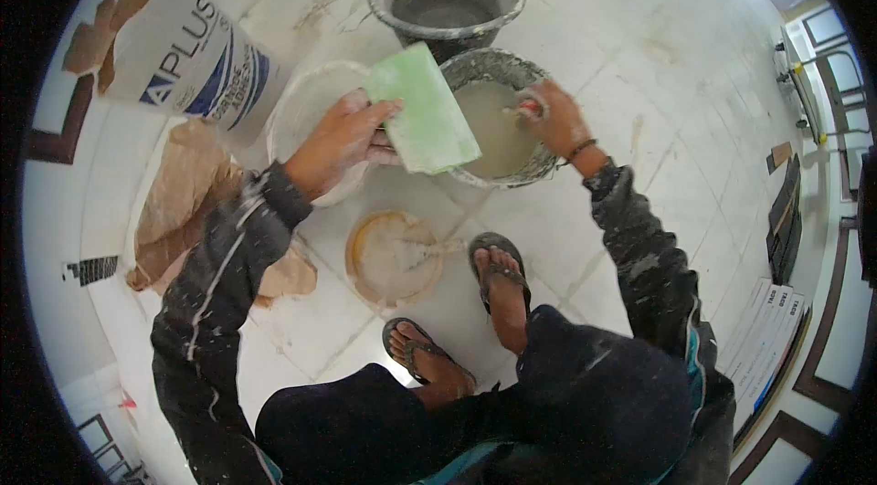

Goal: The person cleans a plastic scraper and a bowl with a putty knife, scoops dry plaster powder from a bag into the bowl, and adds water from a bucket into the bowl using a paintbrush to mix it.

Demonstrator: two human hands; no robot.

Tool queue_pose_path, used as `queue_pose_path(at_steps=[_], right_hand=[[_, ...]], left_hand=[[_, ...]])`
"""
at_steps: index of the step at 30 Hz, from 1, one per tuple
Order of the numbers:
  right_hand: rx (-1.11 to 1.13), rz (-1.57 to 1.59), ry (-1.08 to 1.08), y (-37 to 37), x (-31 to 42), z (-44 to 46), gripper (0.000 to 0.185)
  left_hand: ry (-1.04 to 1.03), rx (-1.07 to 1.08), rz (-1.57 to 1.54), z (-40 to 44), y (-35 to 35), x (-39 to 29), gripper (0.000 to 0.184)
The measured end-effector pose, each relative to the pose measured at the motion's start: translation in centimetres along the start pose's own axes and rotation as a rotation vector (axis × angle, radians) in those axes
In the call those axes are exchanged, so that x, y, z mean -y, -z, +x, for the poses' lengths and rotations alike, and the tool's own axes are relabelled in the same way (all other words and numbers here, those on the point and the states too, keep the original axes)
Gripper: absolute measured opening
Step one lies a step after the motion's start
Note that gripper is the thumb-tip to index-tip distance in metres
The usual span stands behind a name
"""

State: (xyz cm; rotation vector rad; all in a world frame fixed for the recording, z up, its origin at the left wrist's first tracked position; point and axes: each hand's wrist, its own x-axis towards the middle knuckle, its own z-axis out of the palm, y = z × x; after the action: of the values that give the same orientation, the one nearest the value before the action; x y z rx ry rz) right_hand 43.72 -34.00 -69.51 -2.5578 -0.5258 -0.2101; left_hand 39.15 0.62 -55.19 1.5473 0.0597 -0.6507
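While gripping a green board (420,103) along its left edge in the left hand (354,136), grasps a small red thing (530,107) in the curled fingers of the right hand (559,123), above the murky liquid (498,136) in the nearer dark bucket (493,62). Looks, as a judgement, partway through the work rather than at its start or finish. Can count as done the putting of liquid into that bucket and, seemingly, the tearing of the printed bag (206,65) along its top. Must count as left the pale residue (446,149) on the face of the board, not yet set down. Cannot tell the amount of work remaining from this view alone. Holds the board aslant between the white bucket (313,94) and the nearer dark bucket, overlapping the latter's left rim; cannot tell contact from a narrow gap. Reaches forward and inward with the left arm (219,275), with thumb on the upper face and fingers beneath. Extends the right arm (644,257) forward from an elbow out to the side, bringing the hand inside the bucket's right rim, opposite the left. Cannot make out the full shape of the red thing, mostly wrapped by fingers.
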Motion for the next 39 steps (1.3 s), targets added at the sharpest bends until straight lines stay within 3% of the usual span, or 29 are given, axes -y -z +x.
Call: queue_pose_path(at_steps=[1, 3, 7, 10, 13, 17, 19, 22, 25, 29, 32, 33, 35, 37, 39], right_hand=[[0.044, 0.148, -0.002, -0.7, 0.7, 0.5, 0.034], [0.187, 0.158, -0.028, -2.5, 2.0, 0.9, 0.034], [0.123, 0.024, -0.061, -4.0, 2.2, 0.0, 0.029], [0.057, 0.158, -0.244, 1.2, 5.7, -0.8, 0.027], [-0.245, 0.534, 0.071, 3.4, 8.9, -2.8, 0.034], [-0.173, 0.524, 0.043, 1.8, 10.4, -2.9, 0.032], [-0.133, 0.406, -0.159, -0.9, 7.6, -2.5, 0.032], [-0.222, 0.47, -0.005, 0.0, 8.4, -2.9, 0.036], [-0.247, 0.492, -0.045, 0.3, 9.5, -1.6, 0.033], [-0.097, 0.408, -0.08, 1.3, 9.9, -2.0, 0.043], [-0.244, 0.27, 0.23, 1.2, 11.7, -4.3, 0.041], [-0.243, 0.267, 0.229, 0.5, 10.9, -4.3, 0.041], [-0.133, 0.366, -0.13, 0.2, 9.2, -3.8, 0.042], [-0.165, 0.404, -0.131, 0.6, 9.0, -4.3, 0.037], [-0.288, 0.34, 0.004, 1.9, 12.0, -4.8, 0.034]], left_hand=[[0.022, 0.05, -0.059, 1.9, -0.7, 0.2, 0.038], [0.061, 0.102, -0.035, 5.3, -1.1, 1.7, 0.039], [0.124, 0.164, -0.003, 7.6, -2.3, 3.3, 0.043], [0.158, 0.206, 0.027, 8.3, -1.4, 4.6, 0.048], [0.177, 0.24, 0.005, 9.8, -0.9, 6.2, 0.048], [0.177, 0.304, -0.058, 11.4, -1.2, 6.2, 0.046], [0.226, 0.323, -0.03, 11.6, -1.1, 5.8, 0.042], [0.268, 0.313, -0.11, 11.3, -1.3, 5.5, 0.039], [0.244, 0.381, -0.055, 10.9, -2.2, 5.1, 0.039], [0.202, 0.386, -0.156, 10.7, -2.5, 5.7, 0.04], [0.125, 0.35, -0.138, 10.7, -2.0, 5.2, 0.043], [0.111, 0.301, -0.102, 10.5, -1.9, 5.4, 0.045], [0.099, 0.257, -0.076, 10.0, -2.6, 5.7, 0.047], [0.087, 0.196, -0.003, 9.4, -3.2, 5.6, 0.051], [0.041, 0.202, -0.043, 9.1, -3.5, 5.5, 0.051]])
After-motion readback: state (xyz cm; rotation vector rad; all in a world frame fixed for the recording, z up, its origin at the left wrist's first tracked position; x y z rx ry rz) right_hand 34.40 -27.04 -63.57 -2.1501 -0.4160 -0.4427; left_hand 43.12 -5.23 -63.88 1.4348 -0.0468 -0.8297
